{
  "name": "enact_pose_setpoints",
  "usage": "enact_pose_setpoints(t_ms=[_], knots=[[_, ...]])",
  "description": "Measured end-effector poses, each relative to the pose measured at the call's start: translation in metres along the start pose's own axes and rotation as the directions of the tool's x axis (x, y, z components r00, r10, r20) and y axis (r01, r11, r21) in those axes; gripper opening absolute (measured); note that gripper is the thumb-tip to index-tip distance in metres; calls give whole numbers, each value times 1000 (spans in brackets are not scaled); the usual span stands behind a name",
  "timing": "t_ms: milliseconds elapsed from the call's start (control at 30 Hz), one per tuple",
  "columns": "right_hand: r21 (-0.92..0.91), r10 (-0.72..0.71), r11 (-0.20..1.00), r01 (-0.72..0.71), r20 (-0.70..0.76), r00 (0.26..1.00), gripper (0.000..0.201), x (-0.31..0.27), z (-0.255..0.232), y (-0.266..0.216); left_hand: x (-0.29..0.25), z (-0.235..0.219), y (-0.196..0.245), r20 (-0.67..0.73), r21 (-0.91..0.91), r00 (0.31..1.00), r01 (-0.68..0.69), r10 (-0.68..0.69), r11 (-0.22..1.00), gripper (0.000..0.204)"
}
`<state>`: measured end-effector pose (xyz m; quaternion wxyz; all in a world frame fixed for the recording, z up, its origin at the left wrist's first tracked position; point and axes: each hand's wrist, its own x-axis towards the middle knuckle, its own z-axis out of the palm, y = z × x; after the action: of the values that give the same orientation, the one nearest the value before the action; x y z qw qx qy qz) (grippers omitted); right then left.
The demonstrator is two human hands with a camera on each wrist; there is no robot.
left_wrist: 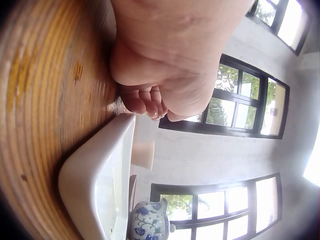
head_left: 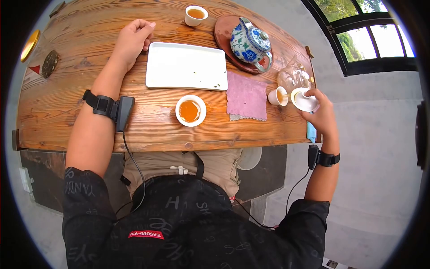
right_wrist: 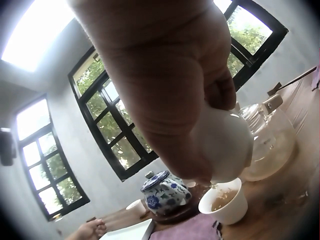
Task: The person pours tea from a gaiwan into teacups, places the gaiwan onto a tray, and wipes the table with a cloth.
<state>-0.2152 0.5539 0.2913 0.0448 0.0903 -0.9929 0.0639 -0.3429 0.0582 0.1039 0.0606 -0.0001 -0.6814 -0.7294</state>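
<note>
Carefully, one rounded white porcelain vessel [right_wrist: 227,145], pinched by the right hand [head_left: 321,114], tilted near a small white tea-holding cup [right_wrist: 233,213], is best tipped low and slowly; left hand [head_left: 133,42], loosely curled, empty, beside rectangular white tray [head_left: 186,65].

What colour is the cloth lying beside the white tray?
The cloth is a dusty pinkish purple, seen best in the head view.
</note>
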Motion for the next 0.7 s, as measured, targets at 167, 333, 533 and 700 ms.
enact_pose_setpoints(t_ms=[167,333,533,700], knots=[[-14,0,1000,0,1,1000,45,4,-9,-7,-1,1,3,-2,5,1000,-4,5,1000,22],[-5,24,1000,-24,19,1000,45,4,-9,-12,-1,1,2,-5,14,1000,12,-12,1000,17],[47,97,994,-97,2,995,43,-1,12,0,0,1,-1,-11,3,1000,-9,9,1000,21],[337,92,940,-49,-112,989,48,-9,46,35,-1,1,2,-7,-5,1000,7,-7,1000,19]])
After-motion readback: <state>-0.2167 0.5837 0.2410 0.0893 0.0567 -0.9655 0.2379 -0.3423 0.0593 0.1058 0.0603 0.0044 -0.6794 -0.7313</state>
